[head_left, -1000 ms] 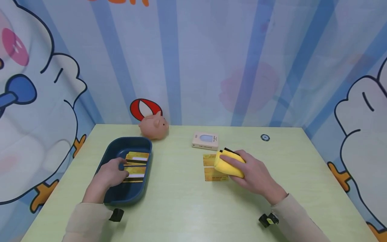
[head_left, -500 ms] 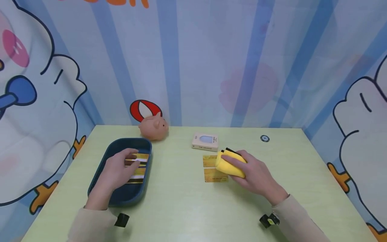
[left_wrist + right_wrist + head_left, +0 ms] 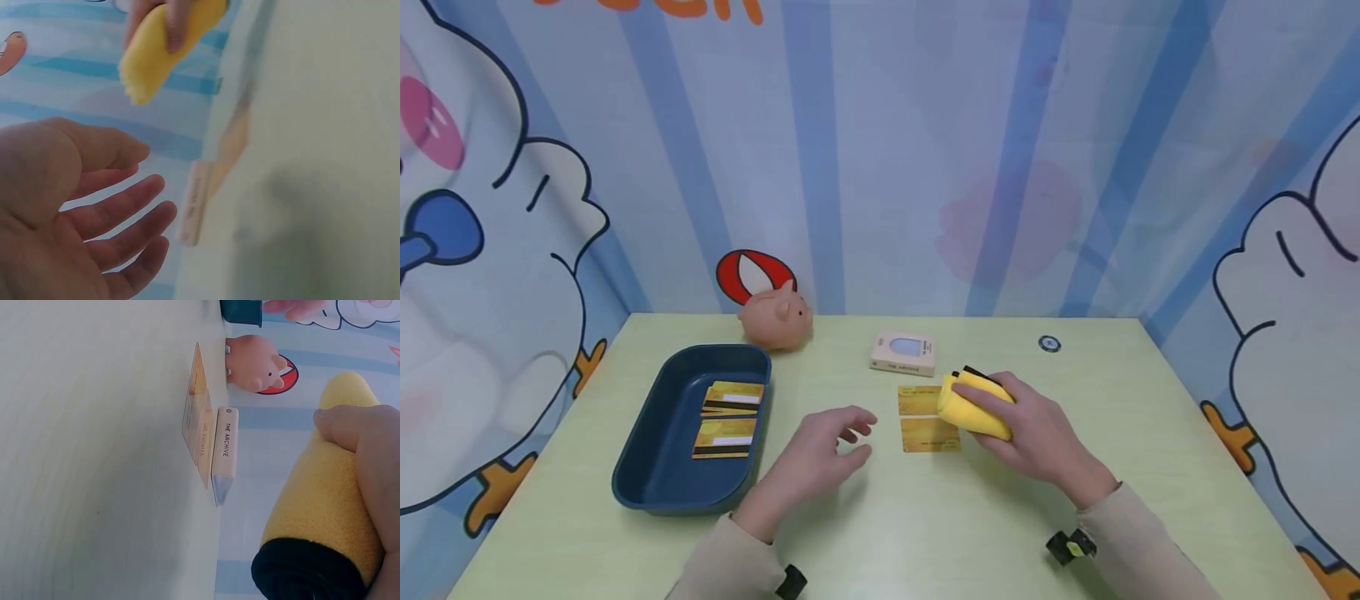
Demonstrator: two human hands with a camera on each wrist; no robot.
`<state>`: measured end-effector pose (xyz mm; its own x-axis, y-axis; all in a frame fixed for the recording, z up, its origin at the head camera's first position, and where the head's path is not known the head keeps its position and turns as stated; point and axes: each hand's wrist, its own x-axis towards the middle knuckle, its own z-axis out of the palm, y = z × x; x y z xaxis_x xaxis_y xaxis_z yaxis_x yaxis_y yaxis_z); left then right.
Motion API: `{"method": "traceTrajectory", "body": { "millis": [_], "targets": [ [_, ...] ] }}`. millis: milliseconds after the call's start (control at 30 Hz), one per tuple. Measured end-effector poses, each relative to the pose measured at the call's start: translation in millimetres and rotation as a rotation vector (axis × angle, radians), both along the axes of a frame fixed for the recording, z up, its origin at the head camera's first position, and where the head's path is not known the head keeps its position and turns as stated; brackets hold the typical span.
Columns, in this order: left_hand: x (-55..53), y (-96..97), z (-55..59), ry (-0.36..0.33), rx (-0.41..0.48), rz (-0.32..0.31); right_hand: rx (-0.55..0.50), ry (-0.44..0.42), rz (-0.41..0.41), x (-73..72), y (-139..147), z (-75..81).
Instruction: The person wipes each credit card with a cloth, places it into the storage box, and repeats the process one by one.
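Note:
My left hand [image 3: 816, 454] hovers above the table between the tray and the loose cards, fingers relaxed and holding nothing. In the left wrist view its fingers hang spread and bent a little. My right hand [image 3: 1037, 433] grips a rolled yellow cloth [image 3: 973, 408] with a black edge, its thumb laid along it in the right wrist view. Left of the cloth, two gold cards [image 3: 930, 435] lie one behind the other on the table, partly covered by it in the head view. Two groups of gold cards [image 3: 724, 437] with black stripes lie inside the blue tray [image 3: 647, 467].
A pink piggy bank [image 3: 777, 318] stands behind the tray. A small pale box [image 3: 903, 353] lettered "THE ARCHIVE" lies behind the loose cards. Towards the back right is a round dark chip [image 3: 1049, 343]. A printed curtain [image 3: 887, 167] closes off the table's far edge.
My left hand has come up out of the tray and moved right over the table, leaving the striped cards behind. The right hand with the cloth has stayed nearly still.

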<state>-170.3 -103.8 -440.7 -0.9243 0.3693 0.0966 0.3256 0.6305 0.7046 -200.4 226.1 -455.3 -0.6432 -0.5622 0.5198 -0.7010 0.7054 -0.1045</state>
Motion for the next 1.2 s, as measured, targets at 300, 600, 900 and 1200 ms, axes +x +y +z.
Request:
{"method": "traceTrajectory", "body": {
  "millis": [300, 600, 900, 1200],
  "targets": [
    [-27.4, 46.6, -39.8, 0.043, -0.110, 0.045, -0.006, -0.012, -0.001, 1.4, -0.9, 1.7],
    [-32.4, 68.3, -47.2, 0.075, -0.271, 0.159, -0.020, 0.000, 0.000, 3.3, -3.6, 4.0],
    [-31.5, 67.9, -45.0, 0.016, -0.234, 0.197, -0.018, -0.004, 0.000, 2.2, -5.5, 5.4],
    [-31.1, 70.8, -45.3, -0.009, -0.232, 0.196, -0.023, 0.000, 0.007, 2.2, -7.6, 5.5]
  ]
}}
